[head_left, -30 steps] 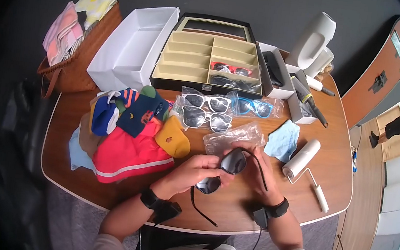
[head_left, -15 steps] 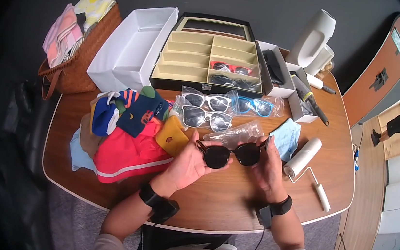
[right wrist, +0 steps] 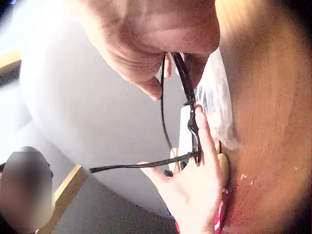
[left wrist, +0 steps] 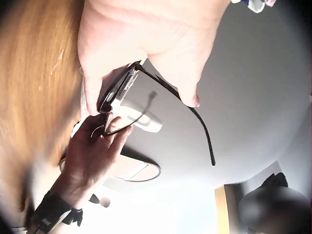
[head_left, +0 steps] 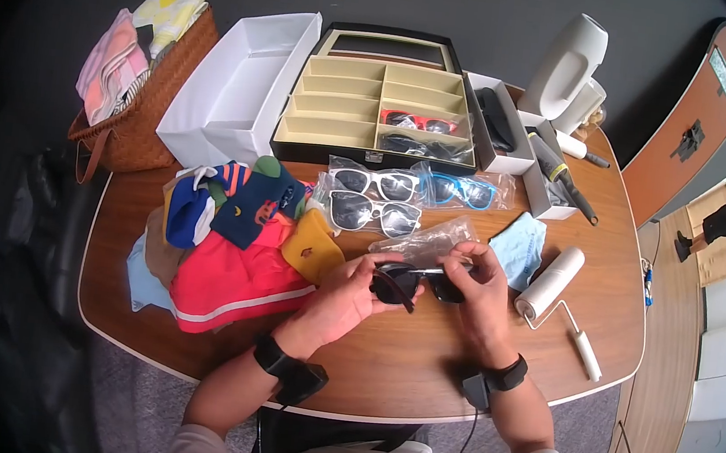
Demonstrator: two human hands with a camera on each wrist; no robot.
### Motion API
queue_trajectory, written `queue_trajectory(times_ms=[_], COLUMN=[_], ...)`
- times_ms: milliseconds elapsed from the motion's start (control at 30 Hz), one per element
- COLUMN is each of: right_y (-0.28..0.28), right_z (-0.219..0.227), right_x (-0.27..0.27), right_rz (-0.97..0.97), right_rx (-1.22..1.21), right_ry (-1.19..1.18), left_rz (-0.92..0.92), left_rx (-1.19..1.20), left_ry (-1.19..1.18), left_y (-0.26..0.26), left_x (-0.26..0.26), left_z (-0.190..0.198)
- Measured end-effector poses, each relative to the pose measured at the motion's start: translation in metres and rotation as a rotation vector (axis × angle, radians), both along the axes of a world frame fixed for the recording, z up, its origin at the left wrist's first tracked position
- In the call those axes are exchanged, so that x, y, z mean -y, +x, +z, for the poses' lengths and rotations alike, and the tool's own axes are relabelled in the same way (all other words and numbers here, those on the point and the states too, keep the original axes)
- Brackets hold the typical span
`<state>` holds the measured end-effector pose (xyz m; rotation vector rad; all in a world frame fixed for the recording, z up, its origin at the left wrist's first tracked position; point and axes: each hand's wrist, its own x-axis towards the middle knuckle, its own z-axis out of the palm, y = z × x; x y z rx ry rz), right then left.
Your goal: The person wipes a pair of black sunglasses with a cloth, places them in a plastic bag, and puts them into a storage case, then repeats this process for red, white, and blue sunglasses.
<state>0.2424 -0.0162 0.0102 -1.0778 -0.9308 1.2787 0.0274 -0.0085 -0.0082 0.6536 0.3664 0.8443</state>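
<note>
Both hands hold a pair of black sunglasses (head_left: 395, 285) above the front half of the table. My left hand (head_left: 342, 299) grips the frame at one end, its thumb against an unfolded temple arm (left wrist: 183, 97) in the left wrist view. At the other end my right hand (head_left: 481, 301) pinches the frame near the hinge. In the right wrist view both temple arms of the sunglasses (right wrist: 193, 129) stand out from the front. Just beyond the hands lies a crumpled clear plastic sleeve (head_left: 432, 241).
Bagged white sunglasses (head_left: 373, 216) and blue ones (head_left: 464, 193) lie before a compartment case (head_left: 331, 108). Clothes (head_left: 233, 279) pile at left, near a white box (head_left: 245, 81) and basket (head_left: 165, 91). A blue cloth (head_left: 518, 250) and lint roller (head_left: 552, 282) are at right.
The sunglasses have turned from lenses facing up toward the head camera to a more edge-on tilt. My right hand's thumb and fingers have shifted along the frame.
</note>
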Motion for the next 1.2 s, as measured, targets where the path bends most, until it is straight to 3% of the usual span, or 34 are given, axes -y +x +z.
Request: queue_trajectory(times_ms=[233,333,633,867,1033,1200], right_y=[-0.004,0.001,0.004,-0.005,-0.006,-0.002], right_z=[0.004,0.005,0.008,0.012,0.016,0.009], right_x=[0.006,0.007,0.01,0.011,0.012,0.005], right_rz=[-0.001,0.109,0.269,0.279,0.3,0.21], right_rx=[0.217,-0.084,0.008,0.058,0.173,0.105], right_ry=[0.024,0.054,0.012,0.071,0.014,0.039], left_rz=[0.021,0.063,0.263,0.408,0.416,0.424], left_rx=[-0.037,-0.121,-0.323,-0.455,-0.466,-0.415], left_ry=[0.005,-0.008,0.01,0.151,0.154,0.123], left_y=[-0.002,-0.001,0.003,0.002,0.001,0.005], left_x=[0.002,0.002,0.003,0.002,0.0,0.0], left_z=[0.004,0.005,0.008,0.006,0.007,0.013])
